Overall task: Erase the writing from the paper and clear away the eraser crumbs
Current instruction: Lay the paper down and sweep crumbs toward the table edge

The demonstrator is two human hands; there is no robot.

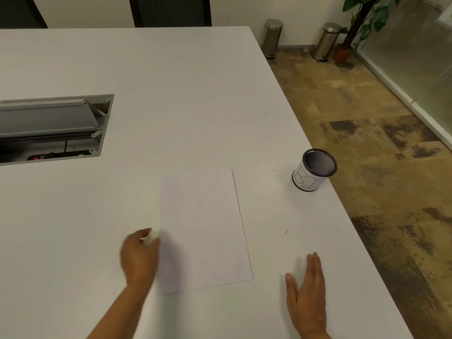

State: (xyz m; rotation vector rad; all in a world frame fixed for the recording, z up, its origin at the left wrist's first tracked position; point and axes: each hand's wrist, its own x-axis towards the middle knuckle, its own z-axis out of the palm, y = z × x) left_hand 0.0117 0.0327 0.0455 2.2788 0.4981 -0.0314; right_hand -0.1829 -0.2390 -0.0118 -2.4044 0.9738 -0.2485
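Note:
A white sheet of paper (205,228) lies flat on the white table (171,94), and no writing shows on it. My left hand (139,255) hovers blurred at the sheet's left edge, its fingers curled round a small white eraser (151,236). My right hand (307,294) lies flat on the table to the right of the paper, fingers straight and together. A few dark eraser crumbs (285,231) are scattered on the table between the sheet and the right edge.
A small mesh cup (314,170) with a white paper label stands near the table's right edge. A grey cable hatch (53,126) is set into the tabletop at the left. Beyond the edge are carpet, two steel bins (272,37) and a potted plant (362,25).

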